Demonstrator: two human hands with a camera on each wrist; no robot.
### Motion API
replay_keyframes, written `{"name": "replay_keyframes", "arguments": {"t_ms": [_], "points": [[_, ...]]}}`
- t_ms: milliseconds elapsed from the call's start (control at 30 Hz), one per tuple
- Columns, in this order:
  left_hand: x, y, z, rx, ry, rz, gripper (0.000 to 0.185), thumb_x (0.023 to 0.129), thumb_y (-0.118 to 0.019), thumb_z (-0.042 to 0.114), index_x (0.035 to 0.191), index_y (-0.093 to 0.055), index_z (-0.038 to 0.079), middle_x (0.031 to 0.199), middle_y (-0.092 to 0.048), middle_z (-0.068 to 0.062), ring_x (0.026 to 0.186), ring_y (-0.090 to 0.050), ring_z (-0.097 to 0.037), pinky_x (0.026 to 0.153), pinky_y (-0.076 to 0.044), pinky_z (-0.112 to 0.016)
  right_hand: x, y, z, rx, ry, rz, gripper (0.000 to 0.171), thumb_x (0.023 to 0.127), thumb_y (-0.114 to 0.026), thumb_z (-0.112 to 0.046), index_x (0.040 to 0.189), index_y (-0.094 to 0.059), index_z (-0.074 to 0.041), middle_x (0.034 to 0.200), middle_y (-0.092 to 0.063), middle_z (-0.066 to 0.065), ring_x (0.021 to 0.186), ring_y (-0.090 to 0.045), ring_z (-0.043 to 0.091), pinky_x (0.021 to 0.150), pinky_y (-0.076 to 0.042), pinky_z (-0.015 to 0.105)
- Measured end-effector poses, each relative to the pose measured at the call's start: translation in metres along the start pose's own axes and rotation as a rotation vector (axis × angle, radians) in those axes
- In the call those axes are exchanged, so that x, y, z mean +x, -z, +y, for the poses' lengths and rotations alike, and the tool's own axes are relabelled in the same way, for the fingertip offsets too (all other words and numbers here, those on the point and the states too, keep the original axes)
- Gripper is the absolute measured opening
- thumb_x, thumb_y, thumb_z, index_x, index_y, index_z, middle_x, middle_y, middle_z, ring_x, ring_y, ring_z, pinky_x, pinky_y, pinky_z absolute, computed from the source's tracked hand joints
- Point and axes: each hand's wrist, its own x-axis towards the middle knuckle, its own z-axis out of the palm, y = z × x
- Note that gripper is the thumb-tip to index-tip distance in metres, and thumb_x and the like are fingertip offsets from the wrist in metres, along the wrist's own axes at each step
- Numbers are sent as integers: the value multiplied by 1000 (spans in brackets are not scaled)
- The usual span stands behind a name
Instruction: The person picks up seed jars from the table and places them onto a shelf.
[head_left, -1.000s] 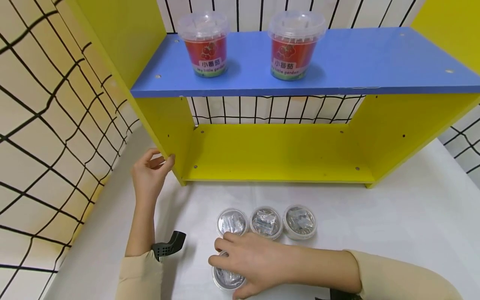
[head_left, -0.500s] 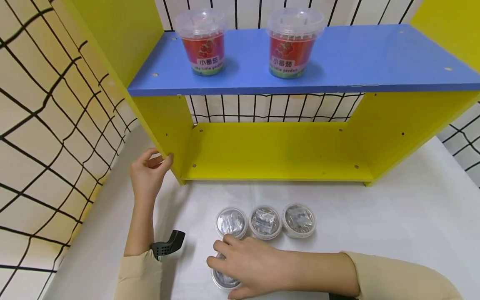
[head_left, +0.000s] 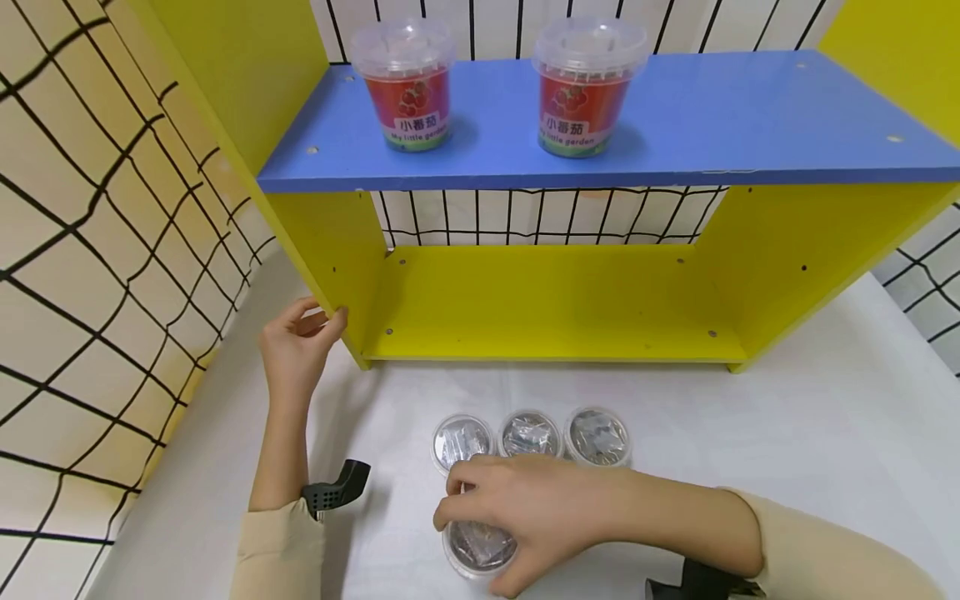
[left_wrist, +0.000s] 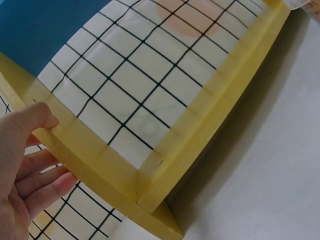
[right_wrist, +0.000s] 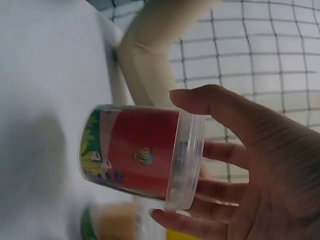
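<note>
My right hand (head_left: 540,508) grips a clear-lidded plastic cup (head_left: 480,546) by its rim. The right wrist view shows the cup's red label (right_wrist: 142,150) with green at its base, and a shadow on the white surface away from it. Thumb and fingers of that hand (right_wrist: 280,170) spread round the lid. At the yellow-and-blue shelf unit, my left hand (head_left: 300,337) pinches the front edge of the left side panel (head_left: 360,275). In the left wrist view, the thumb lies on the inner face of this panel (left_wrist: 95,165), fingers on the outer side.
Three similar cups (head_left: 600,435) stand in a row behind my right hand. Two red-labelled cups (head_left: 420,104) (head_left: 581,108) stand on the blue shelf (head_left: 720,108). Below it lies the yellow bottom board (head_left: 540,304). Black netting (head_left: 97,250) hangs at the left and behind.
My right hand has shifted right with the cup, which looks larger and raised off the white surface. The left hand keeps its place on the side panel.
</note>
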Motion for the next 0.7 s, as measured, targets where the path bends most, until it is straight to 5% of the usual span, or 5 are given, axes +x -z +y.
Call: {"name": "replay_keyframes", "arguments": {"t_ms": [433,700], "points": [[0,1,1,6,7,0,29,78,-72,26,101,-70,8,100,-69,-8,73,-65,3,67,-51,-14,-32,53,16,296,-135,-16,53,72,-74,-29,120,-51,-34,118,-46,-18,103,-48,3,83,-47,21],[0,1,1,3,3,-2,30,79,-71,25,102,-70,6,104,-68,-9,74,-64,4,67,-51,-13,-46,79,23,290,-108,14,54,70,-75,-23,118,-52,-32,118,-46,-18,103,-48,4,85,-49,23]]}}
